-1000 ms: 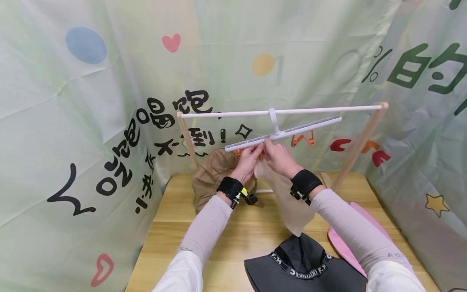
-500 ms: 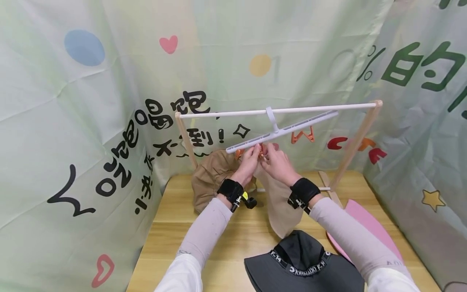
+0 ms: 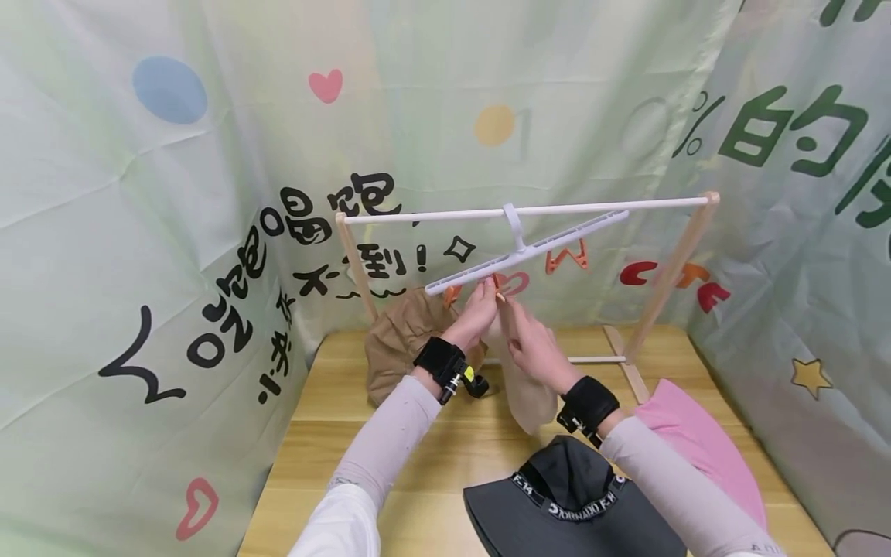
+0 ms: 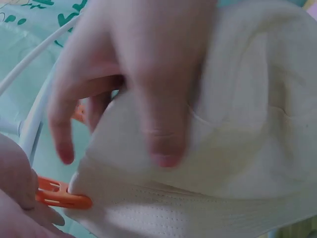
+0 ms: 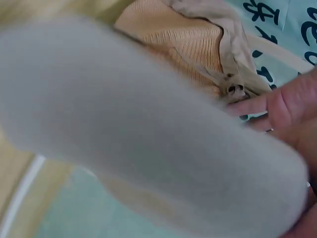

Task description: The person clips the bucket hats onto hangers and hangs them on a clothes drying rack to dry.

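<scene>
In the head view, a lavender hanger [image 3: 529,251] hangs tilted from the rack's white bar, left end lower. A beige hat [image 3: 529,394] hangs below its left half. My left hand [image 3: 476,313] pinches an orange clip [image 4: 64,193] that bites the hat's edge in the left wrist view. Beside it is my right hand [image 3: 536,344], its fingers fairly straight. In the left wrist view that hand is blurred, thumb over the hat and a finger standing off its edge. The beige hat, blurred, hides much of the right wrist view.
A brown hat [image 3: 404,340] hangs at left below another clip [image 3: 452,294]. Orange clips [image 3: 567,257] hang from the hanger's right half. A black hat [image 3: 578,503] and a pink hat [image 3: 703,449] lie on the wooden table [image 3: 390,472]. The rack [image 3: 671,278] stands before printed curtains.
My right hand has come away from the clip, slightly down and right. The beige hat has swung left and hangs straighter. My left hand stays at the clip. The hanger tilts more.
</scene>
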`<move>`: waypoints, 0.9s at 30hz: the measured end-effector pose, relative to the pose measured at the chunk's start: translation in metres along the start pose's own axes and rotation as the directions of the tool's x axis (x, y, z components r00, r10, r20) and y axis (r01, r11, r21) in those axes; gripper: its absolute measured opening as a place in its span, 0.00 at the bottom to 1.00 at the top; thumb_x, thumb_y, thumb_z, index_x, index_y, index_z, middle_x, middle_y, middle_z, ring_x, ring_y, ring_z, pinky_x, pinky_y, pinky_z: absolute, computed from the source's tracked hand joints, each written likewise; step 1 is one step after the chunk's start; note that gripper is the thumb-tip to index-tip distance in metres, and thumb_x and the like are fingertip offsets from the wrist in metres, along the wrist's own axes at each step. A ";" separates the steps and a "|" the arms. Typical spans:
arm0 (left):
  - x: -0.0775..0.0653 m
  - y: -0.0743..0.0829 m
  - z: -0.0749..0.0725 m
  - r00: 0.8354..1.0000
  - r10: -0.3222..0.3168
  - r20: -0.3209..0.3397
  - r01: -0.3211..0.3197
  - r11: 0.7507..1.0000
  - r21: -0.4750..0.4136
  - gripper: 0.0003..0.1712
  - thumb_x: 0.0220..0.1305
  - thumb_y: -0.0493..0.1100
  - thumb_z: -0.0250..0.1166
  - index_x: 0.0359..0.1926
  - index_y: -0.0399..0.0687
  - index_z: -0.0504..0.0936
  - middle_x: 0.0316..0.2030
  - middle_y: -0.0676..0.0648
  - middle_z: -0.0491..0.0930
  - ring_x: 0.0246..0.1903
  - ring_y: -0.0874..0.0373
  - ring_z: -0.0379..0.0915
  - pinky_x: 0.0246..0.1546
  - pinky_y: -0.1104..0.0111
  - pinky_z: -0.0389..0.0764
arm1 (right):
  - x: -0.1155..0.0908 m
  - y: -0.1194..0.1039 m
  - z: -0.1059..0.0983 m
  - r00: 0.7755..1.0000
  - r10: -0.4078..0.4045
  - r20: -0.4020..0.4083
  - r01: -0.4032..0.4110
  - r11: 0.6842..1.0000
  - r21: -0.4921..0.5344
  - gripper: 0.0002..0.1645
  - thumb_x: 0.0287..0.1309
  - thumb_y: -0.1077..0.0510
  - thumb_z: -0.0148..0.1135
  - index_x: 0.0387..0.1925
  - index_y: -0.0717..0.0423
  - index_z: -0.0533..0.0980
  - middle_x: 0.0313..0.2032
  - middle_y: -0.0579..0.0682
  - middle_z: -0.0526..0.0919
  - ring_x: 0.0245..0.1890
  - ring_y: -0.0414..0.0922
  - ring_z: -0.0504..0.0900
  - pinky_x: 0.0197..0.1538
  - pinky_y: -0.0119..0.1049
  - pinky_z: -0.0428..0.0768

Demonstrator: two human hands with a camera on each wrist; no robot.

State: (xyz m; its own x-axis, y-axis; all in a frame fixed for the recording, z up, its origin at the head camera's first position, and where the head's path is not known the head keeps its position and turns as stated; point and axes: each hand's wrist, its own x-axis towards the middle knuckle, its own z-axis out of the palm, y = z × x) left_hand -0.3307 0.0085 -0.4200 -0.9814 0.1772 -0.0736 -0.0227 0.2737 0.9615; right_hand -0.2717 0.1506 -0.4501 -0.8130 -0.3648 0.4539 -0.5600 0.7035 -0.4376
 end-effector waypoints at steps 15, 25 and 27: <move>-0.031 0.013 -0.007 0.983 -0.155 0.096 0.147 0.986 0.083 0.60 0.66 0.76 0.48 0.78 0.49 0.27 0.76 0.44 0.20 0.74 0.45 0.24 0.67 0.39 0.50 | -0.035 -0.008 0.027 0.997 0.060 0.054 -0.066 0.990 0.122 0.56 0.62 0.60 0.65 0.78 0.59 0.38 0.74 0.64 0.52 0.68 0.59 0.61 0.63 0.58 0.68; -0.060 0.018 -0.017 0.990 0.045 0.135 -0.052 0.997 0.054 0.55 0.68 0.71 0.52 0.79 0.48 0.37 0.78 0.44 0.35 0.74 0.54 0.31 0.73 0.51 0.43 | -0.062 0.003 0.030 0.990 0.114 0.082 -0.131 0.961 0.244 0.51 0.70 0.53 0.58 0.79 0.50 0.36 0.75 0.61 0.50 0.70 0.57 0.57 0.65 0.59 0.65; -0.065 0.018 -0.018 0.989 0.094 0.115 -0.103 0.992 0.073 0.50 0.70 0.67 0.53 0.79 0.46 0.43 0.77 0.43 0.42 0.74 0.52 0.39 0.72 0.53 0.49 | -0.071 0.009 0.027 0.989 0.124 0.075 -0.139 0.961 0.240 0.49 0.71 0.51 0.57 0.78 0.54 0.38 0.74 0.62 0.51 0.70 0.59 0.56 0.66 0.60 0.63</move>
State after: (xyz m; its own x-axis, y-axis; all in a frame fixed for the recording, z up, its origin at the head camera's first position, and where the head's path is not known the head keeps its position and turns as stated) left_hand -0.2711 -0.0154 -0.3926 -0.9508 0.3096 -0.0130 0.0922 0.3226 0.9420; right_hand -0.2234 0.1662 -0.5077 -0.8859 -0.3192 0.3367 -0.4636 0.5805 -0.6694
